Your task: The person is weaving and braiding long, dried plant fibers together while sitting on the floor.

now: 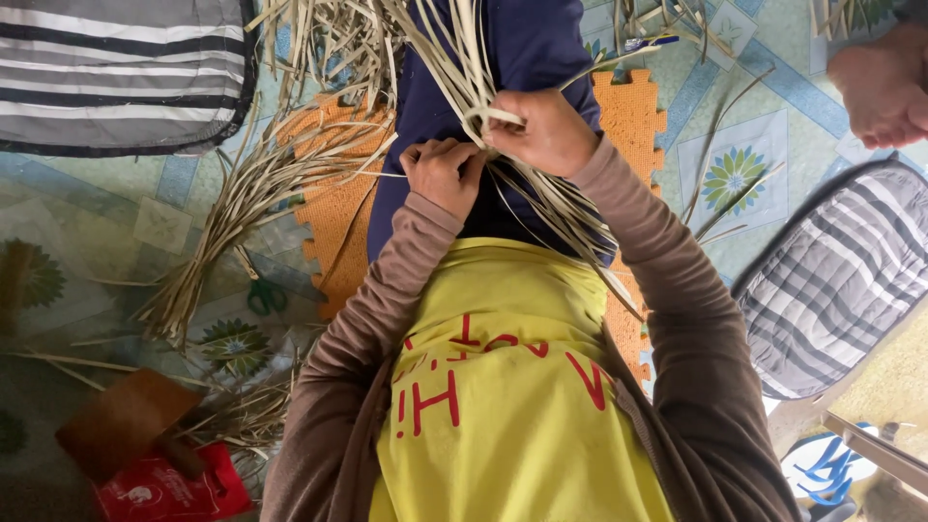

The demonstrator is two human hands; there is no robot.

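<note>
A striped cushion (116,72) fills the upper left of the frame, and an orange foam mat (628,121) lies at upper centre. A bundle of pale dried leaf strips (454,68) fans up from the centre (more lie loose at left). The right hand (546,130) grasps the strips where they gather; the left hand (443,174), just beside, pinches a strand. Green-handled scissors (263,293) rest at left.

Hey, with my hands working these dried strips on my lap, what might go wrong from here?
The strips are bunched tight where your right hand grips them, so a hard tug by the left hand might split one. Thin edges may nick your fingers. The scissors lie among loose strips on the floor, easy to lose or kneel on.
</note>
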